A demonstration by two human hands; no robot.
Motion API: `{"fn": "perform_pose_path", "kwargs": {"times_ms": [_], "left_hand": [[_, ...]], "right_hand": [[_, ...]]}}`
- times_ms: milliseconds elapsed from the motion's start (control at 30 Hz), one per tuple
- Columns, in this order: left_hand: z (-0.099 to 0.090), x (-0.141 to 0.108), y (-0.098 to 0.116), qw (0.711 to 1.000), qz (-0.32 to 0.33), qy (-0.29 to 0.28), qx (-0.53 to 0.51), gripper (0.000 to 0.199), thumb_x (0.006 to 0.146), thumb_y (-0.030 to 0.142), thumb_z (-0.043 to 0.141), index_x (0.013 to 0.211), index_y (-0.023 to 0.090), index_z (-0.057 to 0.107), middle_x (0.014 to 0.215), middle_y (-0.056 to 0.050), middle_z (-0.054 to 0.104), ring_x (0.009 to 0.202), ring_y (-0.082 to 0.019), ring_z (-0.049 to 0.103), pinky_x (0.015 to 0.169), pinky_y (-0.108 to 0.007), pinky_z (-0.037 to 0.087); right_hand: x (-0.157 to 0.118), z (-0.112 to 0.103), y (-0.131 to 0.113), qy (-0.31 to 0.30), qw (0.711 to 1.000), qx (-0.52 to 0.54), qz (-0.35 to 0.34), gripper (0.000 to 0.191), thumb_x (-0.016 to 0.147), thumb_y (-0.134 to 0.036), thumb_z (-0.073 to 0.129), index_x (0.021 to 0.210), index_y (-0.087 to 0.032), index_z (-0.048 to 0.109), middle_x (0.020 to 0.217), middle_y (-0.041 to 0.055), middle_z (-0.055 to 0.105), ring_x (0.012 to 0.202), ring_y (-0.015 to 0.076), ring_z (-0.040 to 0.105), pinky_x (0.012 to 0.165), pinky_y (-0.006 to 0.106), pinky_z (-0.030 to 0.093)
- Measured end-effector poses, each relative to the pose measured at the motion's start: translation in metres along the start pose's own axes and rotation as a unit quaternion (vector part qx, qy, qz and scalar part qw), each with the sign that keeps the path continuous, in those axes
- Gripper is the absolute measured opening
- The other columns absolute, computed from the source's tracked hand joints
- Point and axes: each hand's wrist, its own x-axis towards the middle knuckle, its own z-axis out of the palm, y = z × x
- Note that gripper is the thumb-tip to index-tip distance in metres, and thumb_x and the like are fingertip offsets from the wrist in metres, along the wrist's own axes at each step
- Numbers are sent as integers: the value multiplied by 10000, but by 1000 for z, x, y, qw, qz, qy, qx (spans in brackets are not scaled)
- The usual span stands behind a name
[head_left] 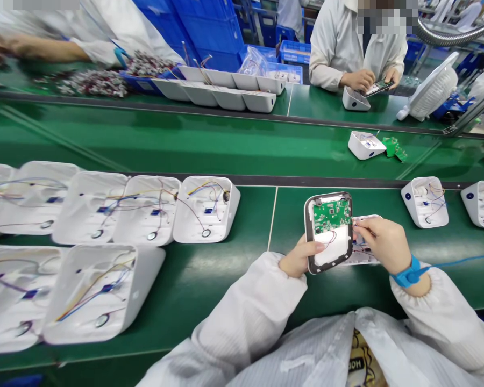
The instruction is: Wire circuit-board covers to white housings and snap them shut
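My left hand (pixel 300 257) grips the lower left edge of a white panel (pixel 335 248) with a dark rim, tilted up above the bench. A green circuit board (pixel 331 215) sits in the panel's upper part, and a thin red wire loops below it. At the board's right edge, the fingers of my right hand (pixel 381 239) are pinched together; what lies between them is too small to make out. Behind the panel and partly hidden by it and my right hand is an open white housing (pixel 361 257) with wires inside. A blue wrist strap (pixel 409 273) circles my right wrist.
Several wired white housings (pixel 205 209) stand in two rows at the left; two more (pixel 425 201) are at the right. Across the green conveyor (pixel 210 145), which carries a housing (pixel 365 145) and green boards (pixel 394 149), a co-worker (pixel 358 54) handles a similar panel.
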Motion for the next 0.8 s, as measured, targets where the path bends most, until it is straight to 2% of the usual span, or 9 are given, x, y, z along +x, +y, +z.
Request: {"fn": "perform_pose_path", "kwargs": {"times_ms": [133, 300, 367, 500, 800], "left_hand": [[0, 0, -2, 999, -11, -33, 8, 605, 608, 271, 772, 1181, 102, 676, 1100, -140, 748, 1062, -349, 684, 983, -454, 499], [-6, 1, -10, 998, 15, 12, 59, 537, 578, 297, 846, 1076, 141, 718, 979, -86, 763, 918, -275, 702, 862, -375, 533], [-8, 1, -14, 997, 14, 14, 77, 547, 567, 332, 867, 1059, 142, 720, 937, -75, 758, 876, -258, 692, 817, -351, 525], [-6, 1, -19, 997, 7, 19, 79, 552, 579, 376, 866, 1054, 138, 714, 890, -66, 744, 822, -234, 673, 775, -330, 501], [-5, 3, -19, 997, 13, 24, 71, 483, 572, 352, 867, 983, 150, 716, 859, -51, 731, 770, -203, 633, 754, -317, 475]], "right_hand": [[3, -10, 4, -70, 997, -43, 6, 210, 928, -269, 584, 783, -204, 721, 785, 36, 748, 727, 194, 690, 651, 278, 457], [-1, -8, -12, -40, 994, 98, 15, 192, 947, -282, 561, 824, -201, 684, 820, 25, 745, 711, 170, 684, 663, 262, 470], [-3, -4, -20, -28, 991, 131, 25, 196, 954, -298, 556, 827, -201, 671, 785, 17, 732, 688, 163, 675, 640, 255, 467], [-4, 2, -27, -22, 991, 129, 33, 211, 955, -308, 545, 812, -201, 658, 742, 12, 712, 646, 160, 652, 628, 267, 458], [-5, 3, -27, -35, 986, 148, 65, 205, 947, -323, 546, 825, -212, 667, 733, 14, 714, 637, 167, 660, 624, 280, 473]]}}
